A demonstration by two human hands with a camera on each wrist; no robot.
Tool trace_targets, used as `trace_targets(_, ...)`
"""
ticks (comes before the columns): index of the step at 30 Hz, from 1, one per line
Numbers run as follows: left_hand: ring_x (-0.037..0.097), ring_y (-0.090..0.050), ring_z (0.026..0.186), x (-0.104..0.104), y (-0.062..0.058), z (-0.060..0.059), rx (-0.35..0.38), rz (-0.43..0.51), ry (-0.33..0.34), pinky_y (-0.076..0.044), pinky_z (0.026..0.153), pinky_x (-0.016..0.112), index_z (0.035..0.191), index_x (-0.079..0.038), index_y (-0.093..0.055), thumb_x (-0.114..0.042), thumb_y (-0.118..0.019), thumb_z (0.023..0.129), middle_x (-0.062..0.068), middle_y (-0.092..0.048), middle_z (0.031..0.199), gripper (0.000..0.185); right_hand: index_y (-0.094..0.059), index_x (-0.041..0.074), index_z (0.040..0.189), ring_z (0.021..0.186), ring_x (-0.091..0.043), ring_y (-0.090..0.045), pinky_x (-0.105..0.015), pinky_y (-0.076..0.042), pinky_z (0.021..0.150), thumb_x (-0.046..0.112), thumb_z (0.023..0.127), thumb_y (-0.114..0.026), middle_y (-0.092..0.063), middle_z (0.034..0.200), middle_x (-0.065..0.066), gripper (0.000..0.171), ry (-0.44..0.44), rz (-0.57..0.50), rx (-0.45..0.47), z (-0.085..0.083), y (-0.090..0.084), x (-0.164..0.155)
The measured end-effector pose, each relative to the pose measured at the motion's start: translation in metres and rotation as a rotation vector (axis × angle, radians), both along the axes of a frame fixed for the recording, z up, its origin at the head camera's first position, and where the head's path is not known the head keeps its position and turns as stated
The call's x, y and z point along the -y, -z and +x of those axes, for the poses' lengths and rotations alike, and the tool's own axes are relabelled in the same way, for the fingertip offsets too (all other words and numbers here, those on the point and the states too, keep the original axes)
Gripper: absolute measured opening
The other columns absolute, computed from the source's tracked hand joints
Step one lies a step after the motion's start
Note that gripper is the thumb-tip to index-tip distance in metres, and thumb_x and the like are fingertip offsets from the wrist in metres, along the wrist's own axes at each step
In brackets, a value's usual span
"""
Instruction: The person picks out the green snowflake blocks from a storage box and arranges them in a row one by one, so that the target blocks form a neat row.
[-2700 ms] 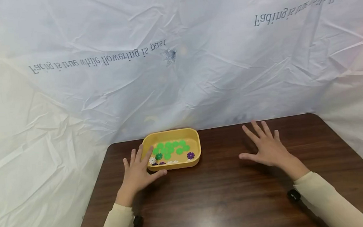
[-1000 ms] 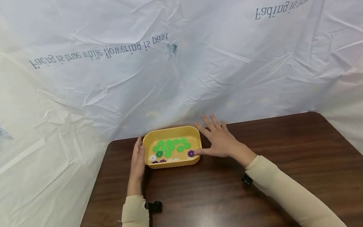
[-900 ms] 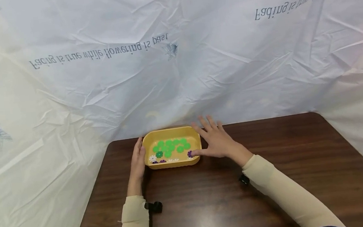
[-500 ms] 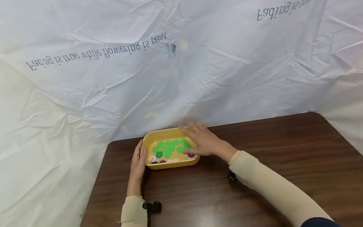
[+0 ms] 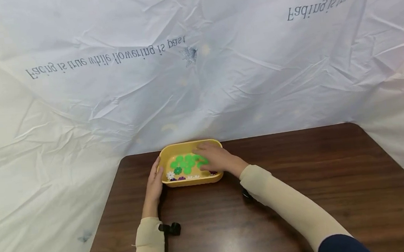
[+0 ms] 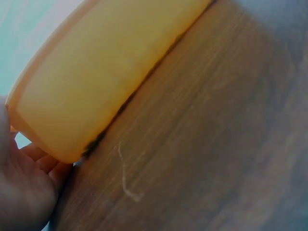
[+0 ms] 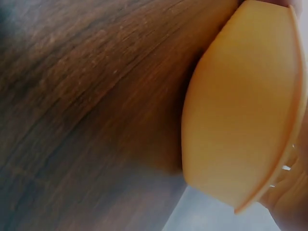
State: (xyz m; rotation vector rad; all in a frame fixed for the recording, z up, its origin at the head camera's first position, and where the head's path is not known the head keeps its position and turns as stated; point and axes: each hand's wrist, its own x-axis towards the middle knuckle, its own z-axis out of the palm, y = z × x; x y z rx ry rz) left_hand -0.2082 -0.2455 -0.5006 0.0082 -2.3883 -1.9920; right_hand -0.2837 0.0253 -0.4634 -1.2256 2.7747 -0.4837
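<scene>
A yellow plastic tray (image 5: 193, 182) stands at the table's far edge, left of the middle. In it lie several bright green snowflake-shaped plastic discs (image 5: 187, 163), a darker green disc (image 5: 178, 171), white discs (image 5: 170, 175) and purple discs (image 5: 181, 178). My left hand (image 5: 153, 188) rests against the tray's left end, its fingers along the outer wall; the left wrist view shows those fingers (image 6: 45, 162) at the corner. My right hand (image 5: 219, 159) reaches over the right rim into the tray, thumb and fingers apart above the discs. Its fingertips partly cover the green ones.
The dark brown wooden table (image 5: 210, 221) extends toward me and to the right of the tray. A white printed cloth (image 5: 219, 80) hangs right behind the table's far edge and around both sides. Black wrist cameras (image 5: 175, 229) sit under the sleeves.
My left hand has come to the tray's left end and stayed there. From the right side of the table, my right hand has moved left, over the rim and down into the tray.
</scene>
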Motion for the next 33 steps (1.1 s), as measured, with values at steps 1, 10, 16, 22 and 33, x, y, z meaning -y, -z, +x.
trace_targets(1,0.028,-0.010,0.150,0.000,0.000,-0.001,0.000,0.005,-0.002,-0.013,0.118,0.052,0.158,-0.013,-0.020,-0.025,-0.036,0.108,0.006,-0.015,0.164,0.054,-0.043,0.014,0.150,0.142,-0.031,-0.034,-0.045,-0.033,0.112,0.032,0.091,-0.071,-0.039,0.153,-0.012,0.068,-0.005,-0.001,0.000,-0.001,0.001,0.002)
trace_targets(10,0.029,-0.011,0.149,0.002,0.000,-0.006,-0.007,0.003,-0.008,-0.013,0.118,0.052,0.158,-0.011,-0.022,-0.022,-0.036,0.108,0.009,-0.017,0.163,0.053,-0.067,0.012,0.127,0.127,-0.027,-0.052,-0.042,-0.044,0.103,0.021,0.091,-0.070,-0.059,0.135,-0.007,0.038,-0.004,0.072,-0.001,-0.010,0.014,0.019)
trace_targets(16,0.029,-0.012,0.149,0.002,0.001,-0.014,-0.020,-0.001,0.002,-0.013,0.118,0.052,0.157,-0.009,-0.023,-0.019,-0.038,0.107,0.010,-0.018,0.163,0.053,-0.076,0.019,0.100,0.095,-0.016,-0.063,-0.033,-0.052,0.075,0.018,0.093,-0.068,-0.070,0.105,0.005,0.011,0.043,0.124,0.015,-0.011,0.018,0.022)
trace_targets(22,0.028,-0.015,0.149,0.002,0.000,-0.020,-0.025,0.002,-0.010,-0.014,0.118,0.050,0.157,-0.009,-0.026,-0.020,-0.040,0.107,0.010,-0.021,0.162,0.053,-0.074,0.024,0.083,0.068,-0.008,-0.054,-0.027,-0.040,0.056,0.021,0.094,-0.068,-0.065,0.084,0.011,0.013,0.059,0.154,0.032,-0.014,0.020,0.023)
trace_targets(33,0.029,-0.015,0.149,0.006,-0.003,-0.026,-0.025,-0.005,-0.014,-0.014,0.118,0.051,0.156,-0.008,-0.027,-0.021,-0.041,0.107,0.011,-0.021,0.162,0.053,-0.076,0.020,0.098,0.081,-0.010,-0.059,-0.026,-0.044,0.060,0.015,0.092,-0.066,-0.070,0.101,0.005,0.013,0.083,0.123,0.036,-0.020,0.021,0.028)
